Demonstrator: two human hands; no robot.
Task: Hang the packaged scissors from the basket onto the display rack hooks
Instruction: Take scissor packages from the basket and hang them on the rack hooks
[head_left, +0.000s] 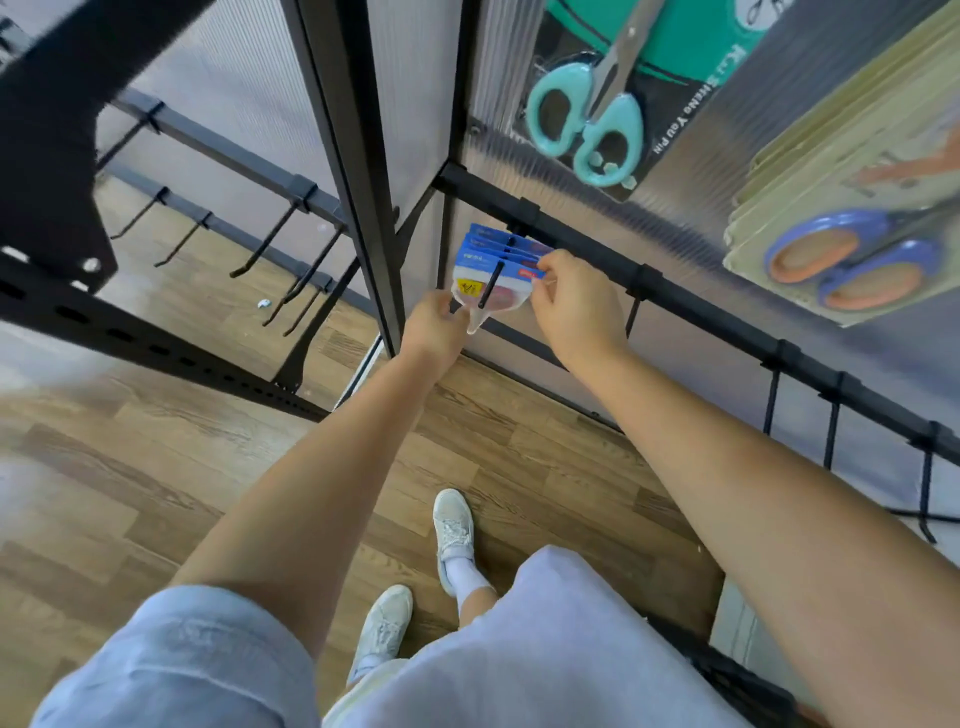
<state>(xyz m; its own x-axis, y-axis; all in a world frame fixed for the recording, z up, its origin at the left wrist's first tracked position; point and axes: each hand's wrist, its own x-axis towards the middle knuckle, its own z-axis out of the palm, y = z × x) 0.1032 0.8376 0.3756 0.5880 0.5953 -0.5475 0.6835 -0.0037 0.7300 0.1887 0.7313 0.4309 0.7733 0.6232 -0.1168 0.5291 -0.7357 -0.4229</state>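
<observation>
Several packaged scissors (491, 273) with blue card tops hang on a black hook (492, 285) of the low rack bar (675, 296). My right hand (574, 306) pinches the right edge of the front pack. My left hand (436, 330) holds the clear lower tip of the same pack from the left. The dark basket (737, 680) shows only partly at the lower right, behind my right arm.
Teal-handled scissors (587, 124) and blue-orange scissors packs (852, 260) hang higher on the right panel. Empty black hooks (270, 239) jut from the left rack, and more (831, 431) hang along the right bar. A black upright post (358, 171) stands between. Wood floor lies below.
</observation>
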